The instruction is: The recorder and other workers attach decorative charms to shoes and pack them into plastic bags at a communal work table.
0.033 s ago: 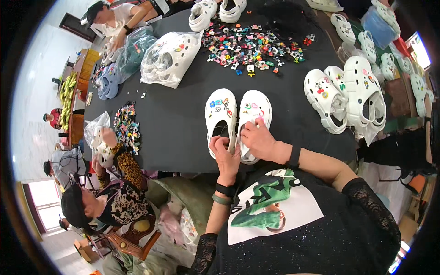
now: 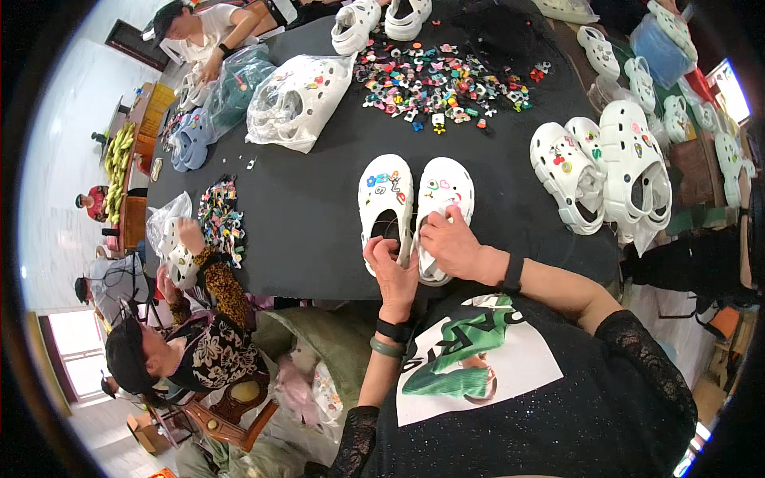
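Two white clogs stand side by side on the dark table in front of me, toes pointing away. Colourful charms dot the uppers of the left clog (image 2: 384,179) and the right clog (image 2: 446,177). My left hand (image 2: 393,271) is curled at the heel end of the left clog, fingers bent over its opening and close to the other shoe. My right hand (image 2: 453,245) is closed on the right clog, its fingers bent over the opening and one fingertip up by the charms on the front. What the fingertips press inside is hidden.
A heap of small colourful charms (image 2: 438,84) lies beyond the clogs. Several decorated white clogs (image 2: 633,171) stand at the right, and a plastic-wrapped clog (image 2: 299,103) lies far left. At the left, a co-worker (image 2: 203,342) handles a clog beside another charm pile (image 2: 221,215).
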A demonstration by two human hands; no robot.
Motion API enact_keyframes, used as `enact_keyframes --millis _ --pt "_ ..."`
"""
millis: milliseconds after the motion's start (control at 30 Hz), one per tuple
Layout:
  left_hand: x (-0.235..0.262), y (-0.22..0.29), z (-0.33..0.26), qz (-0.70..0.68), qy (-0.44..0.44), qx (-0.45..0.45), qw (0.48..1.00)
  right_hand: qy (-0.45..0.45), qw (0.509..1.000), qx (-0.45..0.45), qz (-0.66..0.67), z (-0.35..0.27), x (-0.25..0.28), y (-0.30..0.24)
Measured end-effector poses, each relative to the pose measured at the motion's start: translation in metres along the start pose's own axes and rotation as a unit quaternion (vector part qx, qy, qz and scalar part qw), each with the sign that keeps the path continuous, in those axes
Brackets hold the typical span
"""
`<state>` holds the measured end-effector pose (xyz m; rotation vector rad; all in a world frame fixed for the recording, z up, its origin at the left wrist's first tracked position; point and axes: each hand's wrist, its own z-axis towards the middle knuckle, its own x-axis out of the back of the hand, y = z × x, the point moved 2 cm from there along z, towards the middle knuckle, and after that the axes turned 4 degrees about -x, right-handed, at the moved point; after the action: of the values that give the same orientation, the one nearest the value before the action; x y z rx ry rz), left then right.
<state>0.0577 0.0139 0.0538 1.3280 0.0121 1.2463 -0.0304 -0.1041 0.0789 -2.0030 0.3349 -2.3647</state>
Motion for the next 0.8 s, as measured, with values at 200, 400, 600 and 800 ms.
enact_keyframes --millis 200,400,600,800 --pt "-0.001 -0.008 0.001 -0.102 -0.045 0.107 0.988 0.026 0.998 -0.004 0.054 -0.001 0.000 0.005" --pt "0.002 -0.010 0.006 0.020 -0.102 -0.020 0.994 0.043 0.994 0.024 0.100 -0.002 0.002 0.011" --pt "-0.003 -0.020 -0.001 0.028 -0.113 -0.027 0.993 0.024 0.993 0.044 0.104 -0.003 0.002 0.015" --pt "0.029 0.004 0.024 -0.177 -0.171 0.101 0.964 0.040 0.966 0.086 0.241 0.002 0.058 0.017"
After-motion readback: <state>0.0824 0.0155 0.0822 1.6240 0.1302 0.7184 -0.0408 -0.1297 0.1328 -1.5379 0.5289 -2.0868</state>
